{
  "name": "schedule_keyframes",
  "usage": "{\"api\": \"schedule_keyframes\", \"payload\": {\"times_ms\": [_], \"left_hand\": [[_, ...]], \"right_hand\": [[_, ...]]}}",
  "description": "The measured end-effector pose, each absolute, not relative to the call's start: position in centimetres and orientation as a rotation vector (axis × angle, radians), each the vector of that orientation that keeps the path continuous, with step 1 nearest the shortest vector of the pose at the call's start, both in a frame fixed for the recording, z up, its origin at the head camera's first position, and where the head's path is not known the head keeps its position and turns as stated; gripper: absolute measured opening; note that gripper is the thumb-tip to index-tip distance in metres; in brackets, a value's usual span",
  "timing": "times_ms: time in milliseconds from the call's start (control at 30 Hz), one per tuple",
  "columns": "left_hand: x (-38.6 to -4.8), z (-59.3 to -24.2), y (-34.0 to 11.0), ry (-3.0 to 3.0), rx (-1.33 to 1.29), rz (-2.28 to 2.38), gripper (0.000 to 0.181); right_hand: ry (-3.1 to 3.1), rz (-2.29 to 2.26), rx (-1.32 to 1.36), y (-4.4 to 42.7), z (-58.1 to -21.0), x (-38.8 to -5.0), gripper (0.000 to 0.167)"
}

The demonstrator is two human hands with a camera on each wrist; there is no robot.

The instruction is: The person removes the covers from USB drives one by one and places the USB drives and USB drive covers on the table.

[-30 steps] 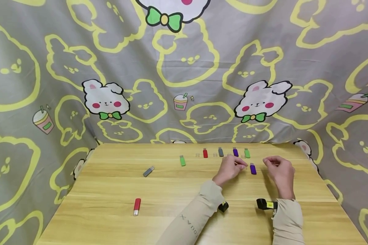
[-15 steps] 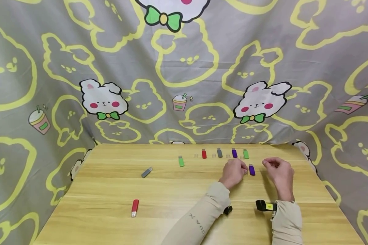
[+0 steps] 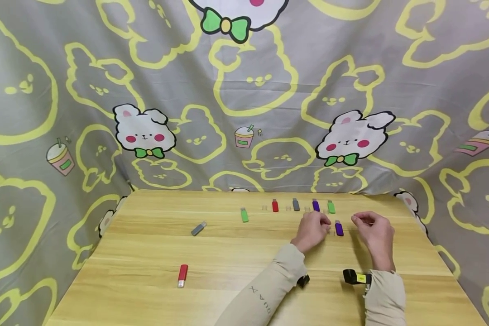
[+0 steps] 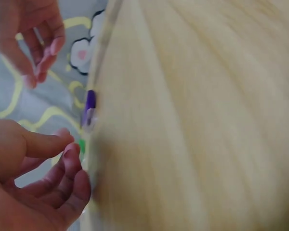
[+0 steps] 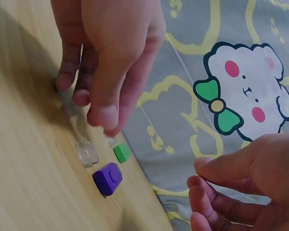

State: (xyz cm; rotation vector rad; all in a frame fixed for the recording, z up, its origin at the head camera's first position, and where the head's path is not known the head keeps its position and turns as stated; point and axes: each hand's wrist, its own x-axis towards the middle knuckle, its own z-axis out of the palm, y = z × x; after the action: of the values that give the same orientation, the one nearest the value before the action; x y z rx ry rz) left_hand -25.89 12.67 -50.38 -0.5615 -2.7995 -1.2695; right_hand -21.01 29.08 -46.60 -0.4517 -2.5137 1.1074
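My left hand (image 3: 312,231) hovers low over the table just left of a purple USB stick (image 3: 339,228), fingers bent and loose. In the right wrist view its thumb and fingertips hang above a clear cap (image 5: 87,153), which lies beside the purple stick (image 5: 107,178); nothing is visibly held. My right hand (image 3: 376,235) hangs to the right of that stick, thumb and index close together, other fingers loosely curled, no object visible between them. The left wrist view shows the left hand (image 4: 43,178) near, the right hand (image 4: 31,36) beyond, and purple (image 4: 90,103) at the table edge.
Along the back stand out red (image 3: 275,205), grey (image 3: 296,204), purple (image 3: 315,205) and green (image 3: 331,207) sticks, with small clear caps among them. Farther left lie green (image 3: 244,215), grey (image 3: 198,228) and red (image 3: 183,275) sticks. A patterned curtain (image 3: 203,90) hangs behind.
My left hand has moved slightly right and down, and a clear cap now shows on the table between it and the purple stick. The right hand has stayed nearly still.
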Motion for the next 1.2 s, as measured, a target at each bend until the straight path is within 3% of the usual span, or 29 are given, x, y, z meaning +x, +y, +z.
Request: {"api": "schedule_keyframes", "payload": {"times_ms": [467, 1200], "left_hand": [[-25.3, -48.2, 3.1, -2.503, -0.613, -1.796, 0.014], [-25.5, -47.6, -8.1, -2.152, -0.123, -1.806, 0.016]], "right_hand": [[-2.502, 1.076, -0.359, 28.1, -46.5, -21.5, 0.016], [-2.564, 1.174, -0.124, 23.8, -47.0, -22.3, 0.023]]}}
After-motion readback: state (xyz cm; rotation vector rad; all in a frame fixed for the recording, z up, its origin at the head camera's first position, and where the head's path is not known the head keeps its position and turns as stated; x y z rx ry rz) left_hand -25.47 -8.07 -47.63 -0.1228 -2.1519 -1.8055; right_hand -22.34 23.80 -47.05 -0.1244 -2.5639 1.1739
